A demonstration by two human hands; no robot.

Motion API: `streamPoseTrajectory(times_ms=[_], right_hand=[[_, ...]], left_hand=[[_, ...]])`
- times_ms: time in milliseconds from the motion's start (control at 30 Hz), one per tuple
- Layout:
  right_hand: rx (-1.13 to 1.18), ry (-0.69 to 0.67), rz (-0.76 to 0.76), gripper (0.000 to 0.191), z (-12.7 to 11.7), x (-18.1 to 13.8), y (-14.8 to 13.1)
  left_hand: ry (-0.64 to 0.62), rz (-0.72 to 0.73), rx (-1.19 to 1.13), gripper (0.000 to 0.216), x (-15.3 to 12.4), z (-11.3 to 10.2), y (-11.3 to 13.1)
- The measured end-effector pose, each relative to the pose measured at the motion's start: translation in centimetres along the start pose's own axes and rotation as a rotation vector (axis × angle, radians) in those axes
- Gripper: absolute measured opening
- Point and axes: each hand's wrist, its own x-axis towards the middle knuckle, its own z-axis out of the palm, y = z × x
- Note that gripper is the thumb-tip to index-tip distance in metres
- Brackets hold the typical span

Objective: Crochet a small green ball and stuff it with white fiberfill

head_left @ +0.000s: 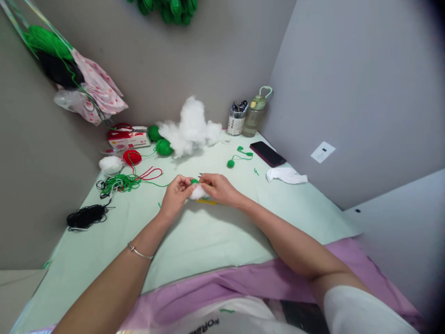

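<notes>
My left hand point(175, 194) and my right hand point(220, 189) meet above the middle of the table, fingers pinched. Between them is a small green crocheted piece point(194, 181), mostly covered by the fingers, with a white tuft of stuffing point(198, 193) bulging on the near side. The left fingers grip the green piece; the right thumb and fingers press on the stuffing at its edge. Just below lies a yellow strip-like object point(206, 202), partly hidden. A thin dark tip pokes out beside the right fingers. Green yarn runs from the left towards my left hand.
Behind stand a heap of white stuffing point(191, 130), green yarn balls point(163, 147), a pen cup point(237, 123) and a bottle point(253, 116). Red yarn point(132, 157), tangled green yarn point(123, 184) and black yarn point(86, 216) lie left. A phone point(267, 154) and white cloth point(287, 175) lie right.
</notes>
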Motion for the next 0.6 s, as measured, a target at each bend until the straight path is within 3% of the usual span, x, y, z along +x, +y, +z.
streamPoseTrajectory(times_ms=[133, 267, 600], right_hand=[[0.004, -0.044, -0.071, 0.013, 0.7, -0.4, -0.7], [0.027, -0.018, -0.047, 0.010, 1.6, -0.2, -1.0], [0.073, 0.116, 0.123, 0.018, 1.1, 0.8, 0.3]], left_hand=[[0.094, 0.053, 0.021, 0.034, 0.2, 0.2, -0.6], [0.142, 0.084, 0.021, 0.032, 0.1, 0.4, -0.7], [0.007, 0.019, -0.026, 0.035, -0.6, 0.2, 0.1]])
